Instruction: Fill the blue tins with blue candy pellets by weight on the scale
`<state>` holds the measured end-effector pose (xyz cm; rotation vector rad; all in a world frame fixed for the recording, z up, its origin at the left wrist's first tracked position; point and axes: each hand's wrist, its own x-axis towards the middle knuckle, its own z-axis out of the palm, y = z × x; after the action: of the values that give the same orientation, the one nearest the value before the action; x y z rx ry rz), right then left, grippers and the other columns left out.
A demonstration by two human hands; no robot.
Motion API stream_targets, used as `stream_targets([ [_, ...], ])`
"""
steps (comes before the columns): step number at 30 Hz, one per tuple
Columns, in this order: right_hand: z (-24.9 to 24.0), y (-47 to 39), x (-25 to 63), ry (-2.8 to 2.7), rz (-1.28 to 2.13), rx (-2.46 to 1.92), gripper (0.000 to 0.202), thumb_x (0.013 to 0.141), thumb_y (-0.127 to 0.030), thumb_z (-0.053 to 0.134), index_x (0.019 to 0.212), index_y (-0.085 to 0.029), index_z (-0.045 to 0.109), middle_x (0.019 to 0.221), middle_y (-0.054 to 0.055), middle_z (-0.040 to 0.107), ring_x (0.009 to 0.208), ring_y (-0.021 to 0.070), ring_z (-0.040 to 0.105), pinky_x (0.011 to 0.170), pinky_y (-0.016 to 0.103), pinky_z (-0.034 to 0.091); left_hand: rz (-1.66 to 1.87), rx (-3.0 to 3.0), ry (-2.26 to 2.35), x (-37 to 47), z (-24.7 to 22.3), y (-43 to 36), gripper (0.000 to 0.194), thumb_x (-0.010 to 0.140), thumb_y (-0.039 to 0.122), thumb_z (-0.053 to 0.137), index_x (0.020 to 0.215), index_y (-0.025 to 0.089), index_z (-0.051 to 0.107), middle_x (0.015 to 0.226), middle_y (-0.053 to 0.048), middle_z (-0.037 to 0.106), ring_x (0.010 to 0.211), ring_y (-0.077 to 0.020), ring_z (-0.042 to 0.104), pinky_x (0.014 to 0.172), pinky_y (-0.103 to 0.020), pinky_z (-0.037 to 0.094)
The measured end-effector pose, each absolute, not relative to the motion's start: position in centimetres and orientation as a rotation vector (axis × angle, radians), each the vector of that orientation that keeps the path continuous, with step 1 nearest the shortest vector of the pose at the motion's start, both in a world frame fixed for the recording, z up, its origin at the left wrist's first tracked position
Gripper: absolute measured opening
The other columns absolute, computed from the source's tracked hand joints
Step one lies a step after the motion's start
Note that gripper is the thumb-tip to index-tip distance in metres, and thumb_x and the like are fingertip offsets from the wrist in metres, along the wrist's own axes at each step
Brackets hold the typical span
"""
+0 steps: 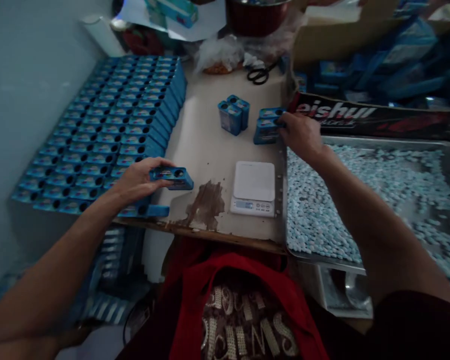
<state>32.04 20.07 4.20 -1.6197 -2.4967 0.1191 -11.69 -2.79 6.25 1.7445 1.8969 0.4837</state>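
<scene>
My left hand [144,177] is closed on a small blue box [182,179] with a round dark hole in its top, beside the rows of similar blue boxes [108,125] on the left. My right hand [302,135] has its fingertips at the right end of a pair of blue boxes [266,131] near the carton; the fingers look pressed to the nearer box. Another pair of blue boxes [230,119] stands just left of that. A white digital scale [254,182] lies on the table between my hands, with nothing on its plate.
A metal tray [286,220] of pale blue and white tablets lies at the right. Behind it sits a carton [382,117] full of blue packages. Black scissors [258,76], a plastic bag [219,52] and a dark red pot [257,17] are at the back.
</scene>
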Motion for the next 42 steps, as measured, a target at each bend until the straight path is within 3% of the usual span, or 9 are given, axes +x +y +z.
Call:
stream_targets([
  [7,1.1,21.7,32.8,-2.298,0.289,-1.467,0.003,0.105,-0.020,0.084,0.107,-0.019,0.083,0.117,0.022,0.079,0.104,0.0297,0.068,0.090,0.043,0.045,0.451,2.030,1.780,-15.7,4.0,-5.8,0.038,0.092,0.056,0.078,0.117,0.029,0.087,0.113,-0.013,0.089,0.116,-0.0379,0.081,0.112,-0.054,0.067],
  [10,2.1,18.2,34.2,-2.226,0.319,-1.321,0.009,0.102,-0.025,0.087,0.099,-0.023,0.079,0.106,0.015,0.074,0.095,0.0281,0.065,0.088,0.044,0.046,0.511,2.192,1.709,-17.4,2.1,-6.9,0.036,0.096,0.053,0.077,0.123,0.031,0.087,0.114,-0.010,0.091,0.112,-0.0362,0.084,0.129,-0.065,0.059],
  [15,4.5,8.3,34.5,-2.404,0.385,-1.293,0.013,0.109,-0.037,0.076,0.107,-0.026,0.083,0.106,0.012,0.077,0.090,0.0302,0.070,0.082,0.042,0.050,0.616,2.375,1.632,-17.3,1.0,-9.5,0.054,0.106,0.038,0.064,0.158,0.045,0.077,0.149,-0.005,0.088,0.135,-0.0405,0.085,0.141,-0.080,0.042],
  [19,4.5,3.7,32.4,-2.421,0.420,-1.444,0.017,0.113,-0.034,0.070,0.114,-0.025,0.085,0.115,0.014,0.078,0.095,0.0315,0.074,0.083,0.041,0.053,0.624,2.483,1.677,-14.4,1.2,-11.2,0.100,0.097,0.046,0.081,0.187,0.066,0.042,0.167,-0.003,0.079,0.151,-0.0553,0.075,0.144,-0.092,0.028],
  [24,5.1,2.7,34.0,-2.226,0.691,-1.375,0.034,0.111,-0.041,0.082,0.143,-0.031,0.085,0.134,0.011,0.080,0.095,0.0266,0.075,0.095,0.043,0.062,0.669,2.576,1.741,-13.1,1.0,-11.4,0.118,0.087,0.044,0.091,0.180,0.084,0.030,0.125,0.005,0.092,0.113,-0.0569,0.087,0.140,-0.098,0.034],
  [28,4.9,0.9,42.1,-2.094,0.587,-1.523,0.067,0.107,-0.062,0.089,0.166,-0.034,0.073,0.150,0.014,0.079,0.124,0.0373,0.077,0.109,0.054,0.066,0.682,2.468,1.805,-13.8,1.0,-11.5,0.122,0.079,0.050,0.095,0.174,0.090,0.030,0.151,0.016,0.084,0.134,-0.0626,0.081,0.146,-0.095,0.026],
  [32,1.2,-2.3,49.4,-2.510,0.363,-1.731,0.107,0.092,-0.070,0.102,0.181,-0.029,0.060,0.182,0.027,0.060,0.163,0.0555,0.057,0.128,0.075,0.055,0.654,2.527,1.804,-12.5,1.9,-12.1,0.127,0.075,0.057,0.099,0.182,0.079,0.033,0.170,0.008,0.075,0.144,-0.0665,0.076,0.144,-0.095,0.028],
  [36,-2.3,-2.7,50.2,-2.825,0.232,-1.570,0.095,0.103,-0.069,0.091,0.184,-0.033,0.057,0.192,0.025,0.050,0.173,0.0554,0.048,0.131,0.075,0.050,0.884,2.590,1.747,-7.7,2.4,-10.8,0.105,0.078,0.058,0.107,0.174,0.063,0.064,0.148,-0.006,0.088,0.136,-0.0581,0.082,0.142,-0.093,0.031],
  [42,-2.4,2.0,48.6,-2.628,0.460,-1.534,0.046,0.114,-0.068,0.065,0.115,-0.027,0.084,0.108,0.018,0.082,0.101,0.0386,0.076,0.093,0.051,0.059,0.998,2.429,1.730,-0.8,1.7,-5.5,0.041,0.100,0.047,0.097,0.139,0.040,0.086,0.144,-0.009,0.084,0.145,-0.0467,0.077,0.151,-0.083,0.026],
])
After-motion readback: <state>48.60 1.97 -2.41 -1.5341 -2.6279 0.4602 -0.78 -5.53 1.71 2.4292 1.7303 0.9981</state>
